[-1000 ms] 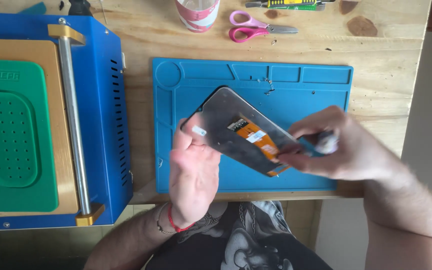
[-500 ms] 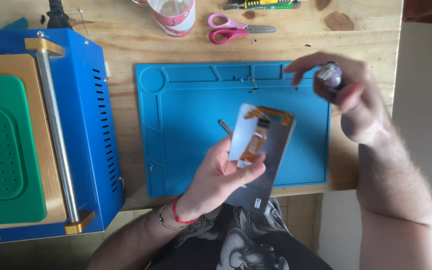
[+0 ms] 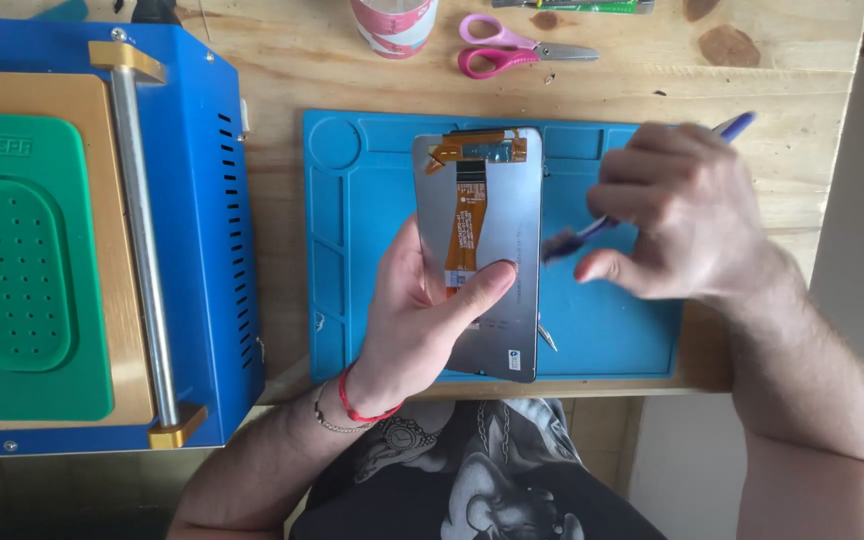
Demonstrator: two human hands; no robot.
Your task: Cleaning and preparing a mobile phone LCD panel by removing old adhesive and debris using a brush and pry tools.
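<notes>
My left hand (image 3: 422,320) covers the lower-left part of the phone screen panel (image 3: 482,200), the brush (image 3: 592,225) in my right hand (image 3: 677,215) has a motion-blurred head, and the top edge crops the cup (image 3: 394,22).

pale wooden workbench (image 3: 282,70), even light

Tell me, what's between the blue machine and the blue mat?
In the head view, only a bare strip of wooden table separates the blue machine from the blue mat; nothing lies on it.
</notes>
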